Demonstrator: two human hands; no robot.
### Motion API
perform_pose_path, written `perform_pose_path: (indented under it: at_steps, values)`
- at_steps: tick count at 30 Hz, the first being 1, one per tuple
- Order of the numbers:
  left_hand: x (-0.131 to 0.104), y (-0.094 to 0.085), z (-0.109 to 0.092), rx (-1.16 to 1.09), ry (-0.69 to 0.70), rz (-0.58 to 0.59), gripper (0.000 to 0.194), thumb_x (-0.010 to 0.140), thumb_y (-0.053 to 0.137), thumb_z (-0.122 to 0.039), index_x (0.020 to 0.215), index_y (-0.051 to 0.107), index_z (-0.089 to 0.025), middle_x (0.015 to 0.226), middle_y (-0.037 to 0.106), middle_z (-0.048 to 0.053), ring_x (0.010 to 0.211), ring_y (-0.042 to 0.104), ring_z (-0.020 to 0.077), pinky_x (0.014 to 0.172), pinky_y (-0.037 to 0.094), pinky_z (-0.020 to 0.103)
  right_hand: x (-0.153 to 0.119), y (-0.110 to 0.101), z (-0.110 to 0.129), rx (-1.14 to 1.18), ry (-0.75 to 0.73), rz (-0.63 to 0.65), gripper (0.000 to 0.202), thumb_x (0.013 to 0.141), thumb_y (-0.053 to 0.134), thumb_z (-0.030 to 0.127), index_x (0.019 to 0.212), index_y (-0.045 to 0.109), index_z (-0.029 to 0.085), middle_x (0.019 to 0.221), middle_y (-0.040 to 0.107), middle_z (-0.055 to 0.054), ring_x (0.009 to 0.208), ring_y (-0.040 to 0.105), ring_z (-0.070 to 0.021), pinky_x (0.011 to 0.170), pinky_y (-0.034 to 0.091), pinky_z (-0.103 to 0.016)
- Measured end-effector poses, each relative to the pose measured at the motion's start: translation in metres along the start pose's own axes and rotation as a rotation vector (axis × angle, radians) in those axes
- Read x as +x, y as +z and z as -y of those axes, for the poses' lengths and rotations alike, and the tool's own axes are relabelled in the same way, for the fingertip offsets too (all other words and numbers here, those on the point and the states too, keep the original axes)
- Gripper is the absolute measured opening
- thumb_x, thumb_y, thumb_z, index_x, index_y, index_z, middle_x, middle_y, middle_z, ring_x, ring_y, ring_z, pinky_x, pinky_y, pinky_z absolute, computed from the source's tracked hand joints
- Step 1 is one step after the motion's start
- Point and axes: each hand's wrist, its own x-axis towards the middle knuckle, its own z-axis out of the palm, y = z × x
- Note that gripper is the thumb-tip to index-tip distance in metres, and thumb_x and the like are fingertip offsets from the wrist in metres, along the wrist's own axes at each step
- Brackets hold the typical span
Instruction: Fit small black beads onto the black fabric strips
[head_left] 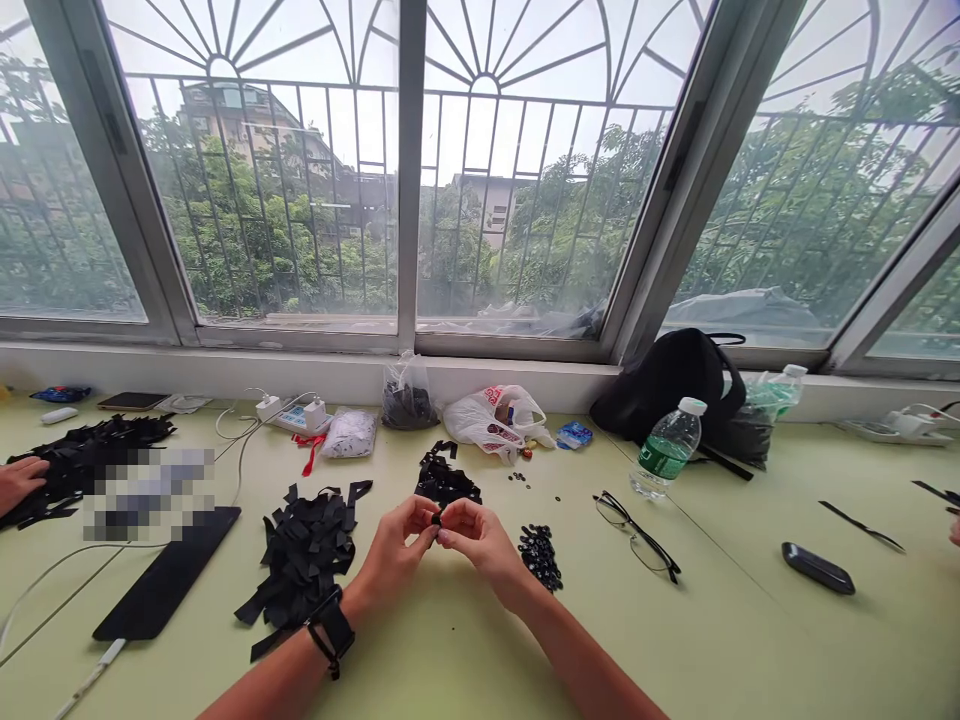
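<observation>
Left forearm (262,675) and right forearm (592,655) come in from the bottom edge, black watch (335,628) on the left wrist. Left hand (401,540) and right hand (480,540) meet mid-view, fingers (461,512) pinched narrow on a small black piece (436,520) between them, just above the surface (480,665); too small to tell its make-up. Just behind the hands, partly hidden: pile of black strips (442,477). Bigger strip heap (307,545) left of the left hand. Near the right wrist, cluster of small black rings (540,557), a few loose ones (517,477) further back. Glasses (637,535) lie right of the rings, green-labelled bottle (667,448) upright behind them, black bag (660,385) beyond. Far right: black case (817,568). Left side: dark flat device (169,575) with a white cable plugged in, blurred patch just behind it. Far left, another person's hand (22,483) rests on a long strip pile (97,455). Back row, left to right: white packet (351,434), clear bag with dark contents (409,398), white plastic bag (499,415), blue wrapper (574,435). Windows (407,200) behind, trees outside.
</observation>
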Motion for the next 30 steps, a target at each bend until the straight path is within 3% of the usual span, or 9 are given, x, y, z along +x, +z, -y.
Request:
perform_pose_path:
  at_steps: [4,10,14,18,20,23,27,30]
  values:
    - [0.003,-0.001,0.005,-0.023,-0.036,0.026,0.026,0.088,0.069,-0.036,0.104,0.071,-0.016,0.098,0.074,0.009,0.088,0.069,0.0227,0.079,0.054,0.032,0.001,-0.001,0.0,-0.043,-0.038,0.026,0.032,0.076,0.082,0.039,0.096,0.065,0.021,0.086,0.066,-0.001,0.084,0.062,-0.0182,0.08,0.05,-0.031]
    - [0.003,-0.002,0.005,0.026,-0.057,-0.009,0.028,0.089,0.067,-0.041,0.094,0.073,-0.014,0.09,0.075,0.009,0.081,0.069,0.0214,0.074,0.054,0.031,0.002,-0.004,0.001,-0.116,-0.052,0.071,0.027,0.081,0.077,0.035,0.098,0.065,0.019,0.086,0.068,-0.003,0.081,0.062,-0.018,0.076,0.049,-0.03]
    - [0.0,-0.001,-0.009,0.264,-0.005,-0.058,0.027,0.093,0.06,-0.041,0.087,0.072,-0.018,0.085,0.073,0.006,0.074,0.066,0.0187,0.068,0.051,0.028,0.005,-0.009,-0.002,-0.281,-0.083,-0.018,0.017,0.083,0.071,0.033,0.089,0.067,0.018,0.082,0.068,-0.003,0.076,0.061,-0.0176,0.07,0.049,-0.029]
    - [-0.012,-0.012,-0.039,0.628,0.062,-0.076,0.021,0.095,0.055,-0.037,0.089,0.069,-0.023,0.091,0.071,0.003,0.08,0.065,0.0196,0.071,0.049,0.029,0.006,-0.013,-0.006,-0.469,-0.106,-0.11,0.011,0.083,0.065,0.029,0.086,0.067,0.018,0.079,0.068,-0.003,0.071,0.062,-0.0177,0.064,0.048,-0.028]
    - [-0.026,-0.031,-0.055,0.787,0.036,-0.145,0.02,0.095,0.053,-0.039,0.098,0.068,-0.026,0.103,0.071,0.003,0.089,0.066,0.0214,0.076,0.05,0.031,0.006,-0.014,-0.008,-0.528,-0.136,-0.149,0.009,0.083,0.063,0.027,0.085,0.067,0.018,0.081,0.068,-0.003,0.072,0.063,-0.0182,0.065,0.049,-0.028]
    - [-0.059,-0.084,-0.067,1.028,-0.056,-0.322,0.026,0.093,0.052,-0.045,0.106,0.067,-0.028,0.117,0.068,0.004,0.109,0.062,0.0279,0.087,0.049,0.036,0.005,-0.015,-0.009,-0.592,-0.205,-0.202,0.01,0.083,0.059,0.023,0.085,0.067,0.019,0.084,0.069,-0.004,0.076,0.064,-0.0192,0.069,0.05,-0.029]
    - [-0.117,-0.174,-0.057,1.372,-0.296,-0.545,0.049,0.08,0.055,-0.06,0.107,0.071,-0.023,0.123,0.066,0.012,0.108,0.057,0.0427,0.09,0.047,0.055,0.005,-0.014,-0.01,-0.652,-0.26,-0.203,0.011,0.084,0.056,0.02,0.085,0.067,0.02,0.083,0.068,-0.004,0.075,0.063,-0.0194,0.07,0.05,-0.029]
    - [-0.152,-0.219,-0.041,1.406,-0.485,-0.67,0.064,0.071,0.056,-0.072,0.109,0.074,-0.023,0.136,0.057,0.017,0.12,0.047,0.0526,0.089,0.043,0.065,0.006,-0.012,-0.009,-0.668,-0.295,-0.182,0.012,0.086,0.054,0.02,0.085,0.066,0.02,0.083,0.066,-0.004,0.074,0.062,-0.0189,0.068,0.049,-0.029]
